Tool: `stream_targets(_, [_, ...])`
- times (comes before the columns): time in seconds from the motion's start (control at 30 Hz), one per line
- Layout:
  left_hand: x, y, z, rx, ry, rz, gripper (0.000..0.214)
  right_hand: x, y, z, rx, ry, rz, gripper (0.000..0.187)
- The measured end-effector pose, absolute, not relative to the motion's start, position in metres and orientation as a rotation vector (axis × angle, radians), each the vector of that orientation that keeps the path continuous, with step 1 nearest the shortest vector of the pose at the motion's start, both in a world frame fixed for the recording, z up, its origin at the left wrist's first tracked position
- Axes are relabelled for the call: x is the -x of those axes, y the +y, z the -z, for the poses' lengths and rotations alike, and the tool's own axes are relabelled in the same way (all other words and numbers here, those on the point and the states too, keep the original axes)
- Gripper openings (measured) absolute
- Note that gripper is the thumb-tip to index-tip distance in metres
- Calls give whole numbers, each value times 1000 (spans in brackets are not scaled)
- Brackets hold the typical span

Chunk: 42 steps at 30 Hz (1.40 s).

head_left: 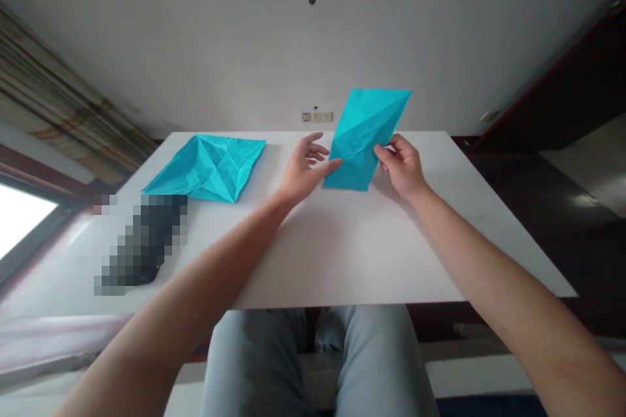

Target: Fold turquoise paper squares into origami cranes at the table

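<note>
A folded turquoise sheet of paper [364,140] with crease lines stands raised above the white table. My right hand [403,163] pinches its right edge between thumb and fingers. My left hand [308,169] is at the sheet's lower left, its fingers apart and slightly curled. The left thumb lies along the front of the paper near the corner, while the other fingers stay beside the left edge. Farther left lies a second turquoise paper [215,166], spread out and covered with creases.
The white table [352,254] reaches back towards a grey wall with a socket strip [317,116]. A dark, pixelated object [144,244] lies at the table's left. A patterned curtain [63,85] hangs on the left, and the legs in jeans [254,358] are below the front edge.
</note>
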<state>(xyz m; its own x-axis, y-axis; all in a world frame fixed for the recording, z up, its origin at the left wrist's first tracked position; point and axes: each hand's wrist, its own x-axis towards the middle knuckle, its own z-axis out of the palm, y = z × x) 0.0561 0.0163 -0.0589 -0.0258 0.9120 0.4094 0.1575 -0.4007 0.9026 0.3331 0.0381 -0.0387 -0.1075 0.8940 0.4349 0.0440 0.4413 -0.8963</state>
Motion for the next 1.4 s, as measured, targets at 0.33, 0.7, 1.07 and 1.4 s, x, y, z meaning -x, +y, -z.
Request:
stream_targets(0.33, [-41, -1, 31, -2170, 1015, -1325, 52, -348, 22, 20, 876, -1981, -639, 16])
stream_targets(0.7, [-34, 7, 35, -2320, 905, -787, 19, -359, 53, 48, 946, -2306, -551, 24])
stream_targets(1.07, [-49, -5, 35, -2350, 1120, -757, 26, -343, 33, 35, 974, -2077, -862, 31])
stream_targets(1.4, [-58, -16, 36, -2305, 1489, -691, 21, -348, 39, 46, 971, -2343, -634, 40])
